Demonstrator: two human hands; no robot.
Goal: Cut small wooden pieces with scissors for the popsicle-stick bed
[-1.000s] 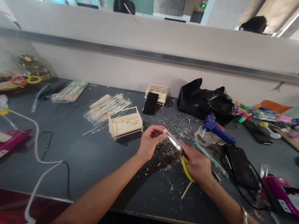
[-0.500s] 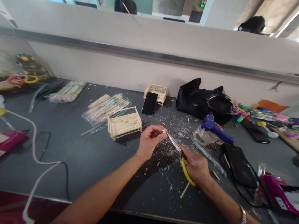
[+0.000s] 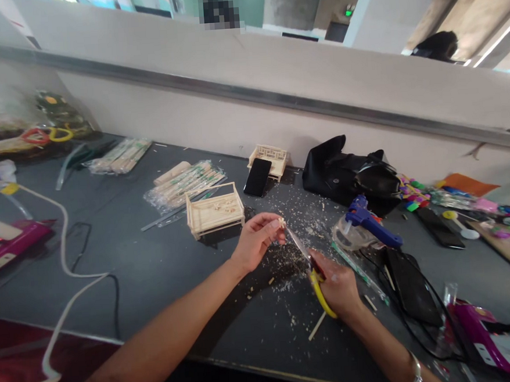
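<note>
Between the thumb and fingers of my left hand (image 3: 258,242) is a small pale wooden piece (image 3: 282,222), too small to make out fully. My right hand (image 3: 337,281) is wrapped round the yellow handles of a pair of scissors (image 3: 300,245). Their blades point up and left, the tips at the wooden piece. Behind my left hand stands a miniature bed-like frame of thin wooden sticks (image 3: 215,211), with small bits lying on it. Pale shavings (image 3: 283,282) are scattered over the dark table under both hands.
A phone (image 3: 257,177) leans on a small wooden bench model (image 3: 274,155). Wrapped stick bundles (image 3: 189,184) lie left of it. A black bag (image 3: 345,173), a blue glue gun (image 3: 371,223) and cables lie right. Magenta power strips (image 3: 488,337) sit at both sides.
The view has shifted slightly. My left fingers have turned a little around the small wooden piece, and the scissor tips stay beside it. My right hand keeps its hold on the scissors.
</note>
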